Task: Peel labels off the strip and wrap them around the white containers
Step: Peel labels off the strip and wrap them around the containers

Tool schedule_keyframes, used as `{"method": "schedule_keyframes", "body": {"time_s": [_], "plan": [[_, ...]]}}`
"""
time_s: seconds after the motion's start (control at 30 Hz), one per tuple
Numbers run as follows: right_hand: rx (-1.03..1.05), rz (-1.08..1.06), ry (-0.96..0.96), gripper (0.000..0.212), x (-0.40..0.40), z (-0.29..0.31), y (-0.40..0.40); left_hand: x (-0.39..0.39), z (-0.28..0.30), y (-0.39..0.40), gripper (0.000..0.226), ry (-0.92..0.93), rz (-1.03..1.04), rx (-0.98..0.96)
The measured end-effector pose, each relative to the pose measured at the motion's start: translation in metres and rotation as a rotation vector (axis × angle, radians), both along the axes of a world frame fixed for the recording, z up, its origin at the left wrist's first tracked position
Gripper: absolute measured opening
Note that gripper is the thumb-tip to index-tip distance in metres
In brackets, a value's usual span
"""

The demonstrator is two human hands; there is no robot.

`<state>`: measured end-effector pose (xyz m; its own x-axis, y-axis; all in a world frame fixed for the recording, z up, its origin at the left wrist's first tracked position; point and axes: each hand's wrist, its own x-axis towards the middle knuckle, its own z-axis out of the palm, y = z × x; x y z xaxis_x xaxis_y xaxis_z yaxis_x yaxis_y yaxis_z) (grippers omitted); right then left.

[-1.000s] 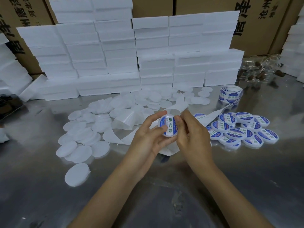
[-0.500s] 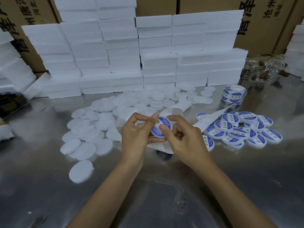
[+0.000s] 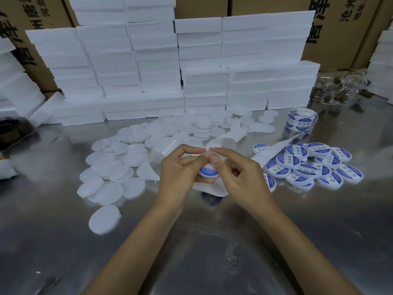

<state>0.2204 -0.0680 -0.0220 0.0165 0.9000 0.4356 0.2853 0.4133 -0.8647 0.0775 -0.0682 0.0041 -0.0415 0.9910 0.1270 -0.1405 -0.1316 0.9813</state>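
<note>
While gripped by both hands, container (image 3: 209, 171) mid-table

Shiny metal table (image 3: 276, 241) backed by stacked white foam blocks (image 3: 136, 67) and, seemingly, cardboard cartons (image 3: 350, 28).

1 head view looks forward and down, close over the table (image 3: 297, 241).
</note>
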Motion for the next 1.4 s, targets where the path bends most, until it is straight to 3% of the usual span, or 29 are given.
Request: {"method": "schedule_keyframes", "body": {"time_s": [0.13, 0.3, 0.5, 0.6, 0.83, 0.97, 1.1, 1.23, 1.33, 1.4], "plan": [[-0.057, 0.025, 0.021, 0.026, -0.004, 0.003, 0.000, 0.001, -0.001, 0.001, 0.021, 0.014, 0.065, 0.013], [-0.031, -0.077, 0.165, 0.020, 0.002, 0.004, 0.003, 0.003, -0.003, 0.000, 0.012, 0.002, -0.090, 0.038], [-0.054, -0.196, 0.279, 0.019, 0.008, 0.004, 0.006, 0.006, -0.007, 0.000, 0.054, -0.012, -0.233, 0.019], [-0.103, -0.405, 0.333, 0.021, 0.031, 0.005, 0.015, 0.007, -0.007, 0.000, 0.051, 0.032, -0.182, 0.032], [-0.284, -0.943, 0.074, 0.045, 0.106, 0.000, 0.018, 0.004, -0.007, 0.003, 0.031, 0.111, -0.068, 0.079], [-0.335, -1.008, -0.102, 0.049, 0.112, -0.002, 0.014, 0.000, -0.008, 0.006, 0.031, 0.129, -0.007, 0.075], [-0.130, -0.950, -0.213, 0.035, 0.098, -0.004, 0.014, -0.009, -0.003, 0.015, 0.034, 0.150, 0.122, 0.143], [-0.042, -0.788, -0.361, 0.027, 0.068, -0.009, 0.015, -0.023, 0.010, 0.047, 0.031, 0.344, 0.283, 0.295], [-0.006, -0.668, -0.478, 0.027, 0.044, -0.012, 0.018, -0.028, 0.021, 0.093, 0.027, 0.653, 0.323, 0.331], [0.008, -0.613, -0.508, 0.027, 0.035, -0.014, 0.020, -0.029, 0.024, 0.125, 0.024, 0.903, 0.248, 0.250]]}}
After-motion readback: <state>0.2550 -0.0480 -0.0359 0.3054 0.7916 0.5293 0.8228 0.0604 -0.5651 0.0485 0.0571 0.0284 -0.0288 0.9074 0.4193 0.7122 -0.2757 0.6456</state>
